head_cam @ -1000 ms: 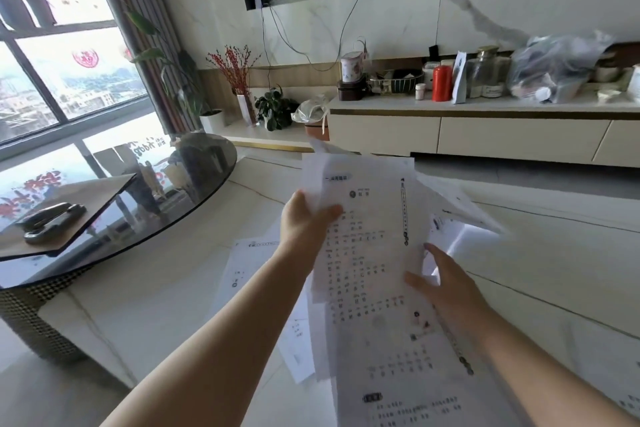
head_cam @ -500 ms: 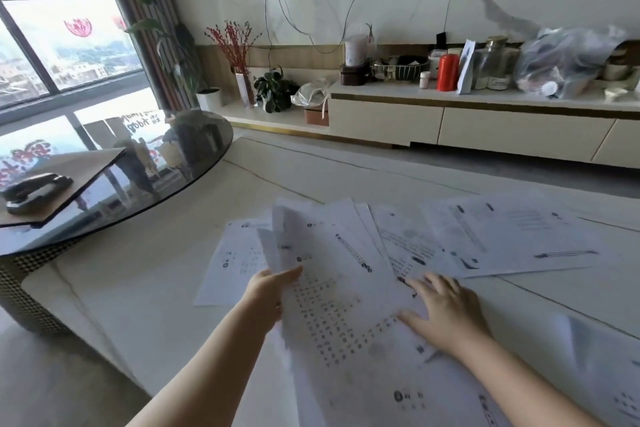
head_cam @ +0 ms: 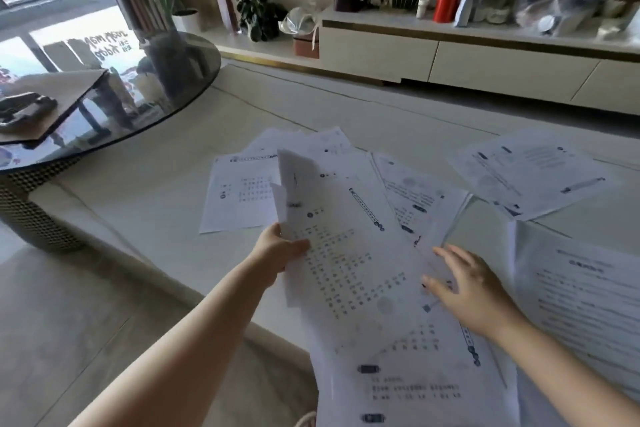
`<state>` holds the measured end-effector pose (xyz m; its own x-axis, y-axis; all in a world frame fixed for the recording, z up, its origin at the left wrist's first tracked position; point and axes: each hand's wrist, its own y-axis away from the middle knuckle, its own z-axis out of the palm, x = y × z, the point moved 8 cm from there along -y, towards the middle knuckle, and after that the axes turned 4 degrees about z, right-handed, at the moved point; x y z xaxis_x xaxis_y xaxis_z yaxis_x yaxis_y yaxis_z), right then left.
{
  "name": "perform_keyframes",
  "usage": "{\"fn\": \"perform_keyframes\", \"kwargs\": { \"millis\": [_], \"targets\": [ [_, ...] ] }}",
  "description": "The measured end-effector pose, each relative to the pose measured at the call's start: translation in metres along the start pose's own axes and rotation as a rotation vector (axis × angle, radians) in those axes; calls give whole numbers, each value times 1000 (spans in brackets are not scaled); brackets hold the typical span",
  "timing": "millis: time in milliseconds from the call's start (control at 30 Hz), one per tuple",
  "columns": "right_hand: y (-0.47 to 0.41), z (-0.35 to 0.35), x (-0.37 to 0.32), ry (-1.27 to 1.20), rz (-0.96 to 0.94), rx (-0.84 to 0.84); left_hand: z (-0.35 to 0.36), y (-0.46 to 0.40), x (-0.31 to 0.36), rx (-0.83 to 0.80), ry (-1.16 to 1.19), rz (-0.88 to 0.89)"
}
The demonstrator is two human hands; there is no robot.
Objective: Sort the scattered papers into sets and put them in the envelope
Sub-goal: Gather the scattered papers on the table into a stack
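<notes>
Fingers (head_cam: pixel 294 248) of my left hand (head_cam: pixel 277 250) pinch the edge of a fanned sheaf of papers (head_cam: pixel 346 253) — thumb on top, the rest hidden beneath — while my right hand (head_cam: pixel 474 291) lies spread and flat on the sheaf's right side, fingers straight and apart. The sheets are white, printed with rows of small dark characters, a round seal-like mark and a long dark ruler-like strip along one margin; the print is too blurred to read. They slant from my lap up over the pale marble counter (head_cam: pixel 145 184), the upper corners lifted and curling. More pages lie loose on the counter: a single sheet (head_cam: pixel 235 198) flat to the left, a small pile (head_cam: pixel 530 173) well apart to the right, and a text-heavy page (head_cam: pixel 581 291) at the right edge. No envelope can be told for sure in this view.

Half a second ago the sheaf lay lower and more spread across the counter, my right hand resting palm-down on it; a second ago I held it raised upright in front of me. Now the camera looks further down, and the sheaf is gathered closer toward me.

Both forearms reach in bare from the bottom edge — the left angled up from the lower left, the right from the lower right. A round glass table (head_cam: pixel 114 94) stands to the left.
</notes>
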<state>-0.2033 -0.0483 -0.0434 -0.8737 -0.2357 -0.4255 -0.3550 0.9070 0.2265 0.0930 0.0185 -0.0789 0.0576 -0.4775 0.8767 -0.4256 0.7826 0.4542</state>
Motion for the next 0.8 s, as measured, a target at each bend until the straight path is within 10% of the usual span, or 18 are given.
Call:
{"fn": "perform_keyframes", "kwargs": {
  "millis": [433, 800],
  "targets": [
    [72, 17, 9, -818, 234, -53, 61, 106, -45, -294, 104, -4],
    [55, 5, 21, -625, 343, 16, 29, 70, -3, -5, 229, -84]
  ]
}}
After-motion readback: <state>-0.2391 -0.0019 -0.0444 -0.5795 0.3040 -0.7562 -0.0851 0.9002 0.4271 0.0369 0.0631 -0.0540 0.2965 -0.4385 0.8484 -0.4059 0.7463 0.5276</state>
